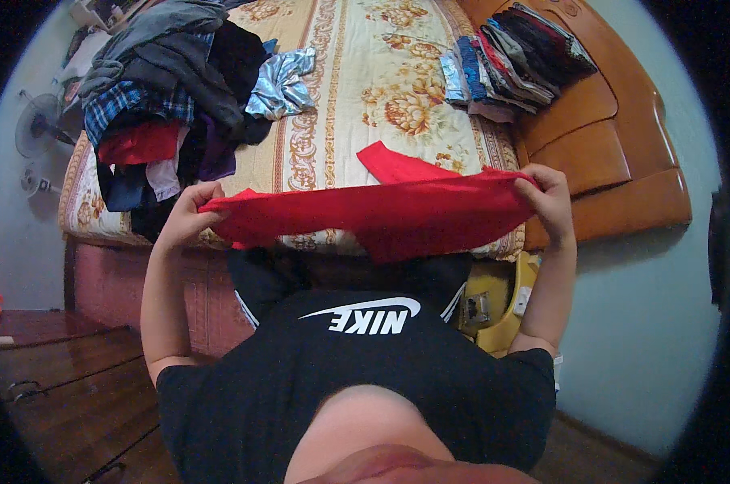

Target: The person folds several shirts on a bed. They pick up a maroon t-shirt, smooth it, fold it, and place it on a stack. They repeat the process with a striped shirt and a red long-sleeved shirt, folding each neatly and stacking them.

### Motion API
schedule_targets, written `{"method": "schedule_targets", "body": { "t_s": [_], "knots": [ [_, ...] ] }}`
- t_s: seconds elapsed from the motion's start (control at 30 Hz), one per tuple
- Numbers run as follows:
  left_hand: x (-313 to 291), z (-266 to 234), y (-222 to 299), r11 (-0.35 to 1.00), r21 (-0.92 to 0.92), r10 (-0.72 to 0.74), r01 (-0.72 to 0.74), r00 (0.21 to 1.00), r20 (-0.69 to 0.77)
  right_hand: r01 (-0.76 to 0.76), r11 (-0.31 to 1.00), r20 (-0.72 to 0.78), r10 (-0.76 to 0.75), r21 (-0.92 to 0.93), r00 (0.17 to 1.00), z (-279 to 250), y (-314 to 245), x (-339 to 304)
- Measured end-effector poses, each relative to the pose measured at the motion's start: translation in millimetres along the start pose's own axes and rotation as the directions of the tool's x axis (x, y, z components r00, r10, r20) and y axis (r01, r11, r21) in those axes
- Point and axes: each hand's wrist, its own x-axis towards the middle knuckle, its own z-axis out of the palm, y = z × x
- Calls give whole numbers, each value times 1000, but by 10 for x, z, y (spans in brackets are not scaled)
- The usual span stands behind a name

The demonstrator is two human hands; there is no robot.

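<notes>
"Two hands are visible, yes? What do they hold?"

"Yes. The left hand [191, 211] pinches one end of the red garment [397, 211], and the right hand [549, 198] grips the other end. Both are closed upon the cloth and kept wide apart, so its upper edge is almost straight."

"And where is this garment exactly?"

"It is in front of the person, at the near edge of the bed [413, 113]. One narrow part points away, behind the stretched edge. Whether it rests on the bed, I cannot tell."

"How much seems to be finished?"

"In my judgement, only a part. On the right, beside the wooden headboard [623, 133], a stack of clothes [526, 64] lies folded and orderly. On the left, a big heap [167, 85] is loose, with a silver garment [282, 87] at its side; these seem to be left. The red one is also not yet folded."
</notes>
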Motion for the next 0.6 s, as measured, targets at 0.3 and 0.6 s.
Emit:
{"method": "schedule_targets", "body": {
  "t_s": [0.3,0.6],
  "knots": [
    [24,-224,307,996,33,-91,88,993,82,-162,987,174,156,21,972,-308,115,-26],
    [2745,-1177,-203,516,852,442,88,825,-352,-119,851,-438,-139,-512,888,-480,1775,2106]
  ]
}}
